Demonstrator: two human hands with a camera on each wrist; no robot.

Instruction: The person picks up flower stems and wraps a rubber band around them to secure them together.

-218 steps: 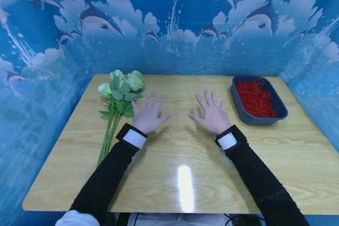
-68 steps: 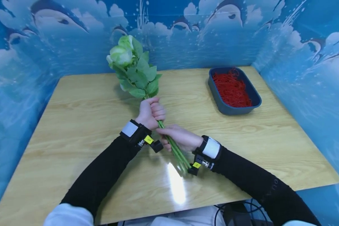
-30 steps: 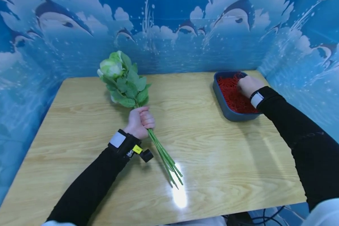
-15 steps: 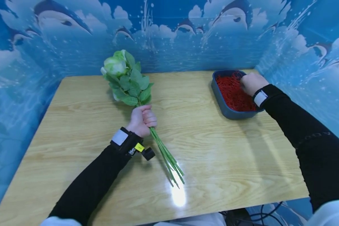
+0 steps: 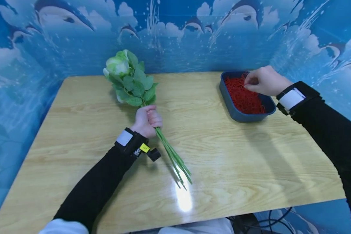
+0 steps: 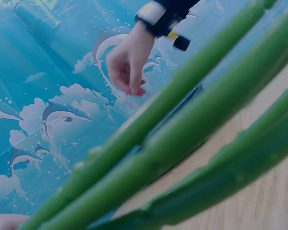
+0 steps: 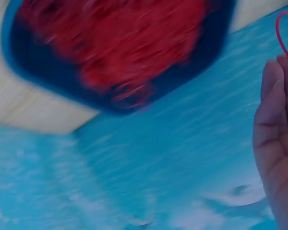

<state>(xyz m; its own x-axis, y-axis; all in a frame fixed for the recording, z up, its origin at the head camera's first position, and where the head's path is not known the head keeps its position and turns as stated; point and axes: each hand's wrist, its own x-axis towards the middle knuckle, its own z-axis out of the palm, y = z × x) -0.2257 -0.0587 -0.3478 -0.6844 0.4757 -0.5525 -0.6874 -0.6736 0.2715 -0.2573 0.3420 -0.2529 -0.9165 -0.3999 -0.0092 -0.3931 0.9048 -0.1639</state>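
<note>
My left grip (image 5: 147,122) clasps leafy, long-stemmed, pale-green flowers (image 5: 139,85), their long axis diagonal, blooms (image 5: 118,66) pointing away leftward. My right grip (image 5: 267,81) pinches a thin red loop (image 7: 278,34).

"What surface do you see there?"
"I see a pale wood-grain table (image 5: 216,156), which extends below the left fingers (image 5: 154,119)."
"And what stands on it?"
"One blue tub (image 5: 245,117), lower than the right fingers (image 5: 251,87), near them."
</note>
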